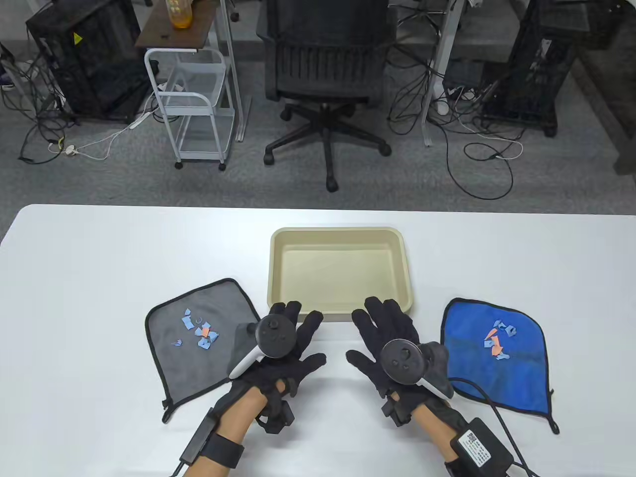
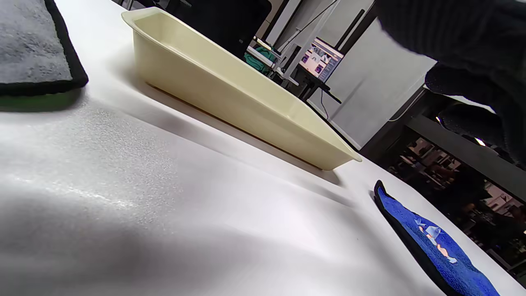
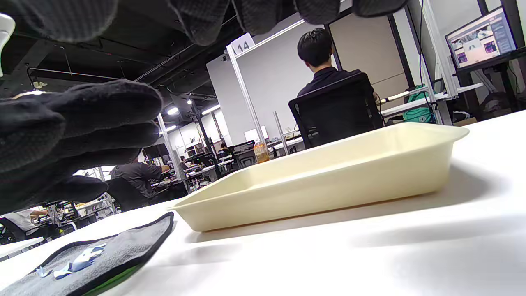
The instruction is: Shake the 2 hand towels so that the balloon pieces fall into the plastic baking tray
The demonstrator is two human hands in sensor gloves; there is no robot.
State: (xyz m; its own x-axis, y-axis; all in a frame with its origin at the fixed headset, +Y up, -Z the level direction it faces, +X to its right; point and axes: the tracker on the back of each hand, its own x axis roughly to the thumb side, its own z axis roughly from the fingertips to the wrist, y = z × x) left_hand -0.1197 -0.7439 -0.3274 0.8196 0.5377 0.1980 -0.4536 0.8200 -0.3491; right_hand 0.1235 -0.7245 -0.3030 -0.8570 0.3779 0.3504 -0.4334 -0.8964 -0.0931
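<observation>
A cream plastic baking tray (image 1: 283,238) stands empty at the table's middle; its side wall (image 2: 230,98) and rim (image 3: 328,164) show in the wrist views. A grey hand towel (image 1: 169,357) lies left of it with several blue balloon pieces (image 1: 201,333); its edge (image 3: 123,246) shows too. A blue hand towel (image 1: 516,377) lies right, carrying blue and orange balloon pieces (image 1: 497,340), also visible low (image 2: 439,246). My left hand (image 1: 293,343) and right hand (image 1: 382,333) hover flat between the towels, just in front of the tray, fingers spread and holding nothing.
Beyond the table's far edge stand a black office chair (image 1: 325,64), a white wire cart (image 1: 194,99) and floor cables. A person sits at a desk behind (image 3: 324,65). Bare white table (image 1: 99,248) stretches to both sides.
</observation>
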